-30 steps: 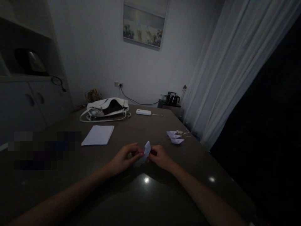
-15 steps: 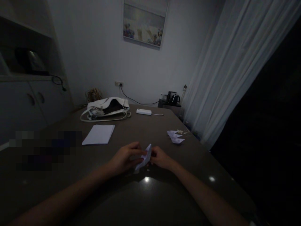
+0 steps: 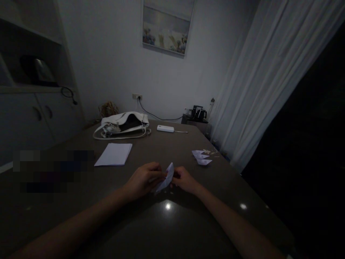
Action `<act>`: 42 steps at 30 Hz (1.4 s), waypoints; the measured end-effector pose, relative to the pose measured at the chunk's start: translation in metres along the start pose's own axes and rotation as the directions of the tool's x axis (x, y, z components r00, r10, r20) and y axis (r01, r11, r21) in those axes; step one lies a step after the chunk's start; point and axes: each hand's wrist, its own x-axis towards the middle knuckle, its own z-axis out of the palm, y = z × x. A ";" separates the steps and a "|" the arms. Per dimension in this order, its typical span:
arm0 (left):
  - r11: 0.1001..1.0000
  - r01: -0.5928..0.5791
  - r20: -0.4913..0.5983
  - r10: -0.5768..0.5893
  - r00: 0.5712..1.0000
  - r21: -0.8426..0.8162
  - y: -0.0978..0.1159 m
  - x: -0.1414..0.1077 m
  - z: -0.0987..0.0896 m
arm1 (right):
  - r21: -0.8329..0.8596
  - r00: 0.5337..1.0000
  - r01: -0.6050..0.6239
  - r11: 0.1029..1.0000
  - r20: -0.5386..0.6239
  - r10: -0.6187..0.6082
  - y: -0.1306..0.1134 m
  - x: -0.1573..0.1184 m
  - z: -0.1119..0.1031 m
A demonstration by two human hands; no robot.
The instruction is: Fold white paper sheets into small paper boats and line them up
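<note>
A piece of folded white paper point(image 3: 167, 179) is held upright and tilted between my two hands, just above the dark table point(image 3: 151, 226). My left hand point(image 3: 145, 180) grips it from the left, with fingers bent over its near side. On the other side, the closed fingers of my right hand point(image 3: 184, 179) pinch its right edge; the fingertips are partly hidden behind the paper. Several small folded paper boats point(image 3: 204, 162) rest close together on the table to the right. A stack of white paper sheets point(image 3: 114, 154) lies flat to the left.
A white handbag point(image 3: 124, 124) lies at the back left of the table. Beside it is a white power bank point(image 3: 165, 128) with a short cable. Small pale scraps point(image 3: 208, 151) lie by the boats. A white curtain point(image 3: 250, 90) hangs along the right.
The folded paper has turned slightly between my hands, and my left fingers have drawn closer together on it. The view has shifted a little; the other things lie as before.
</note>
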 end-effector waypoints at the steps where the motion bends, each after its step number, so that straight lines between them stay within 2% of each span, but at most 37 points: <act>1: 0.999 0.025 -0.023 -0.026 0.999 -0.037 0.000 0.000 0.000 | 0.012 1.000 -0.006 1.000 -0.025 0.006 -0.001 0.000 0.000; 5: 0.980 0.116 -0.088 -0.131 0.987 -0.159 0.002 0.002 -0.001 | 0.083 0.994 -0.046 0.995 -0.098 0.055 -0.001 0.002 0.000; 8: 0.970 0.164 -0.115 -0.186 0.976 -0.181 0.003 0.003 -0.001 | 0.147 0.989 -0.021 0.989 -0.139 0.042 0.003 0.005 -0.002; 12: 0.976 0.137 -0.099 -0.155 0.983 -0.170 0.000 0.003 0.002 | 0.217 0.987 0.022 0.976 -0.161 0.014 0.008 0.009 -0.004; 18: 0.989 0.088 -0.117 -0.103 0.988 -0.121 -0.001 0.002 0.001 | 0.265 0.989 0.020 0.964 -0.149 0.021 0.008 0.008 -0.004; 22: 0.995 0.093 -0.096 -0.095 0.991 -0.030 -0.004 0.000 0.002 | 0.293 0.978 0.020 0.956 -0.202 0.042 0.004 0.006 -0.004; 25: 0.987 0.124 -0.097 -0.115 0.989 0.099 -0.007 -0.001 0.003 | 0.435 0.969 -0.028 0.900 -0.209 0.131 0.001 0.005 -0.006; 29: 0.974 0.134 -0.075 -0.122 0.990 0.184 -0.008 -0.001 0.001 | 0.592 0.981 -0.077 0.802 -0.097 0.166 -0.005 0.001 -0.009; 38: 0.934 0.111 -0.013 -0.113 0.993 0.339 -0.002 0.001 0.002 | 0.584 0.994 -0.021 0.812 -0.074 0.079 -0.007 -0.001 -0.007; 42: 0.917 0.020 0.062 -0.049 0.997 0.399 0.002 0.001 0.003 | 0.459 0.989 -0.005 0.888 -0.131 0.073 -0.003 0.001 -0.002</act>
